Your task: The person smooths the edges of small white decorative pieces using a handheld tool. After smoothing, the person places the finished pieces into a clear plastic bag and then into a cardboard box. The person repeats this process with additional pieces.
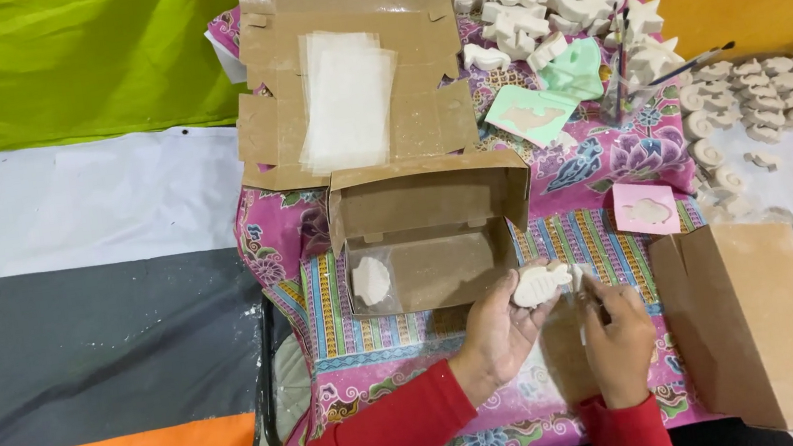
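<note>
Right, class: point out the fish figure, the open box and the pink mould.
fish figure (541,285), head view, middle of its body
open box (443,270), head view, bare floor
pink mould (646,207), head view, centre

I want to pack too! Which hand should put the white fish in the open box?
Probably the left hand: it already holds the white fish right beside the open box. The right hand is farther away.

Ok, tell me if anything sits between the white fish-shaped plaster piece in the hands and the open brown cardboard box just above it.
Nothing visible does. The left hand holds the white fish-shaped plaster piece right at the front edge of the open brown cardboard box, whose only content is a white shell-shaped plaster piece at its left side.
</note>
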